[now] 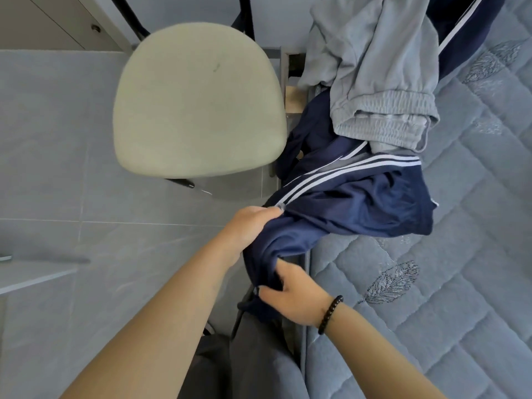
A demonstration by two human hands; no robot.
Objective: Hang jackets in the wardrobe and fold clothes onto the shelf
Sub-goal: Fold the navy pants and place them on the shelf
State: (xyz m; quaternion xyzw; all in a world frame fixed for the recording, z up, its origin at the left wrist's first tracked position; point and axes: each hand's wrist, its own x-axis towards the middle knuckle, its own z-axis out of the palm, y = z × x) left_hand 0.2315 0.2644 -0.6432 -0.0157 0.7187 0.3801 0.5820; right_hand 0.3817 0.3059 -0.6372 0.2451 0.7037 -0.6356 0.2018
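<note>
So the navy jacket (359, 203) with the white stripes was half on the bed, half off it, its bulk sitting at centre right of the frame and one end pulled down toward lower centre where both hands had it. Its long line ran from upper right down to lower left, stripes following that same diagonal. The left hand (249, 228) was bunched round the fabric right where the stripes ended, fingers curled tight into it, while the right hand (293, 298), the one with the black bead bracelet (331, 313), pinched a fold lower down, closer to the body. Both were at the near end, so I'd guess the whole thing needed dragging toward the lower left to come free. The snag: grey sweatpants (377, 82) lay over the jacket's far end in the upper right, so they'd probably get tugged along. The quilted mattress (460, 254) filled the right side, and a cream chair seat (198, 99) stood upper left, just beside the pile.
</note>
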